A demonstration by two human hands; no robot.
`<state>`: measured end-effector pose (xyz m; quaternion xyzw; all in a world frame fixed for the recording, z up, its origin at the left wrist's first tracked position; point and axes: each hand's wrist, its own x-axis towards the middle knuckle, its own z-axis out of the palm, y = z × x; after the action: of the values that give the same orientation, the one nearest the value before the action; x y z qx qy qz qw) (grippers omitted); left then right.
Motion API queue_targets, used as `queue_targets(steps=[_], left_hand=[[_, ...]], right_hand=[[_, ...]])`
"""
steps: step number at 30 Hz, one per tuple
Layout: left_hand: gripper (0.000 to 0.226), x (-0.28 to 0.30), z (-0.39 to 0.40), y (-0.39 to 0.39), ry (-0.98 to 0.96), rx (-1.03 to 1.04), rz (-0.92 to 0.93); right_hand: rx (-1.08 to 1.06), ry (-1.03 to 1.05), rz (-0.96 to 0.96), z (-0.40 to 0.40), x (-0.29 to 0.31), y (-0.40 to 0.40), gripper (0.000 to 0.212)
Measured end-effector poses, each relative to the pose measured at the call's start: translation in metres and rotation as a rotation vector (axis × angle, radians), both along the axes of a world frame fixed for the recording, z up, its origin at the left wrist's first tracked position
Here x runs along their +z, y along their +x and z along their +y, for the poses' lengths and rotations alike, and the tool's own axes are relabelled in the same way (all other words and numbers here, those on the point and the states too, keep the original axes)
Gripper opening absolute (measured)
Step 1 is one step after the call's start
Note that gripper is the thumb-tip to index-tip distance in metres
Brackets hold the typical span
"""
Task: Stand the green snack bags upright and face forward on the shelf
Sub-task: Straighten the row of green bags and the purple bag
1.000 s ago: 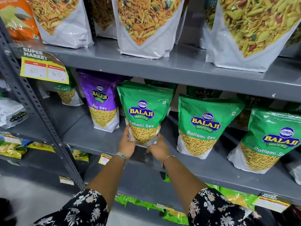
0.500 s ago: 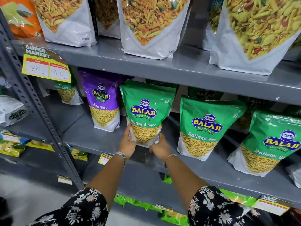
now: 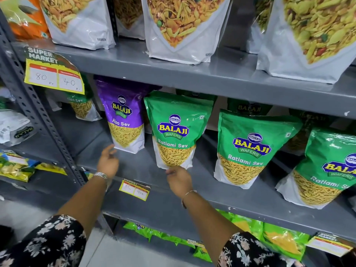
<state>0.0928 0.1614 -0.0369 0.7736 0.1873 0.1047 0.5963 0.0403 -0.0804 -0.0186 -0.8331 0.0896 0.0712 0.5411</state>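
Three green Balaji Ratlami Sev bags stand in a row on the grey middle shelf (image 3: 138, 166), fronts facing out. The leftmost green bag (image 3: 176, 130) stands upright by itself. My right hand (image 3: 178, 180) hovers just below its bottom edge with relaxed fingers and grips nothing. My left hand (image 3: 107, 160) is off to the left, open over bare shelf, holding nothing. The second green bag (image 3: 250, 147) and the third green bag (image 3: 331, 166) lean slightly to the right. More green bags stand dimly behind them.
A purple Aloo Sev bag (image 3: 123, 116) stands left of the green row, with another green bag (image 3: 81, 106) behind a yellow price sign (image 3: 54, 74). Large white namkeen bags (image 3: 183, 27) fill the shelf above. A small price tag (image 3: 134, 188) hangs on the shelf edge.
Both hands have let go of the leftmost green bag. My left hand moved out to the left; my right hand dropped just below the bag, which stays standing.
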Motion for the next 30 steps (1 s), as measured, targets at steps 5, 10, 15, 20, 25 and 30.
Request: queue_targets(steps=[5, 10, 15, 20, 25, 30], left_hand=[[0.037, 0.018, 0.049, 0.026, -0.034, 0.010, -0.109], [0.045, 0.023, 0.062, 0.051, -0.058, -0.206, 0.007], [0.071, 0.013, 0.056, 0.064, -0.035, -0.023, 0.061], [0.071, 0.016, 0.061, 0.072, 0.014, -0.083, 0.091], [0.071, 0.031, 0.061, 0.071, -0.069, -0.221, 0.066], [0.068, 0.039, 0.037, 0.058, -0.094, -0.144, 0.055]], right_hand=[[0.411, -0.167, -0.115, 0.046, 0.003, 0.019, 0.062], [0.275, -0.093, -0.072, 0.086, 0.007, 0.053, 0.097], [0.209, -0.086, 0.049, 0.112, 0.014, 0.077, 0.108], [0.318, -0.012, 0.145, 0.125, 0.033, 0.091, 0.115], [0.271, 0.054, 0.178, 0.129, 0.037, 0.089, 0.117], [0.318, 0.049, 0.200, 0.124, 0.040, 0.085, 0.111]])
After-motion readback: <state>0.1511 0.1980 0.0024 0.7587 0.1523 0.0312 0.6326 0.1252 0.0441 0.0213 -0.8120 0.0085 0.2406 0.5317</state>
